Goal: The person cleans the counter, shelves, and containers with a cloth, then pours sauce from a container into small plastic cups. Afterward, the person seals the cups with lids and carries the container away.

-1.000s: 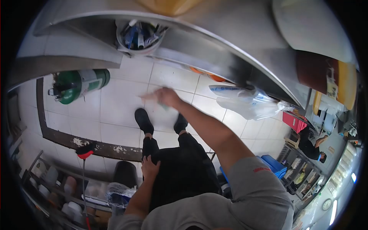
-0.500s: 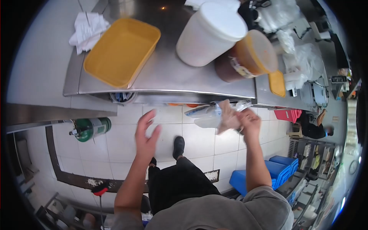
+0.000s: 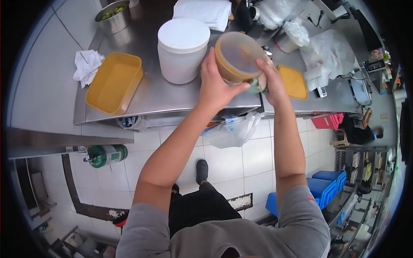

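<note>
A round translucent plastic tub point(image 3: 242, 53) with a yellowish rim band and a see-through lid is between my two hands at the counter's front. My left hand point(image 3: 214, 86) wraps around its left side, thumb stretched across the front. On its right side is my right hand point(image 3: 274, 81), fingers closed against the tub with a beige and green cloth point(image 3: 257, 84) pressed there. Whether the tub's base touches the counter is hidden. Left of it stands a white lidded tub point(image 3: 178, 60), upright and apart from my hands.
The steel counter point(image 3: 150, 101) also holds a yellow rectangular container point(image 3: 112, 86), a steel pot point(image 3: 112, 23), white papers and a yellow lid point(image 3: 293, 82). A plastic bag point(image 3: 232, 132) hangs at its front edge. Blue bins point(image 3: 320, 189) and a seated person point(image 3: 359, 131) are to the right.
Both hands have risen from below the counter edge to the translucent tub and taken hold of it. The cloth in my right hand is now against the tub.
</note>
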Demonstrator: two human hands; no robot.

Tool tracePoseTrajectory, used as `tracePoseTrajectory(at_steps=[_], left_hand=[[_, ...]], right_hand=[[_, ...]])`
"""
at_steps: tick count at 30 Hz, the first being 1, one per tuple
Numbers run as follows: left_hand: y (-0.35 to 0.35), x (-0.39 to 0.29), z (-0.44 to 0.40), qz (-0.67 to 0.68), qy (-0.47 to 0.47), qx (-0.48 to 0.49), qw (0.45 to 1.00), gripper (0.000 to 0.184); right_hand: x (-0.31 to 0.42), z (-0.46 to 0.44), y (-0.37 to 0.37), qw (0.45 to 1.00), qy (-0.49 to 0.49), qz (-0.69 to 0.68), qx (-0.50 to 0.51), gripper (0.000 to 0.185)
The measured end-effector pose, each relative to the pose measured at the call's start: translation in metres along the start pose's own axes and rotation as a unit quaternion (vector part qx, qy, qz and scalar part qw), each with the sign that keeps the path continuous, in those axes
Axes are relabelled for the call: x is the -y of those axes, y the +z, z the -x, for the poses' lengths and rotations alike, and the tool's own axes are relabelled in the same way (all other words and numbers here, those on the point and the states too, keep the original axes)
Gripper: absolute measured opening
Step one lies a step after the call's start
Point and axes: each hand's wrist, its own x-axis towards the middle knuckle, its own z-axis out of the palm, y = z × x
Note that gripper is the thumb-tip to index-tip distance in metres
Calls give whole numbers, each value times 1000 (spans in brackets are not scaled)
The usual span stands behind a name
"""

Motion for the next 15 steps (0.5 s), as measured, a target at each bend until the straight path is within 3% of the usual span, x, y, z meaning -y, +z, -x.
tracePoseTrajectory(at_steps=[4,9,15], left_hand=[[-5,-25,53,48,20,-20,998,118],[-51,-55,161,67,-91,75,991,113],[-88,-3,243,96,-246,46,963,107]], right_hand=[[-11,50,-2,999,-26,17,11,63],[-52,151,2,999,39,23,25,66],[-148,189,50,971,227,-55,48,61]])
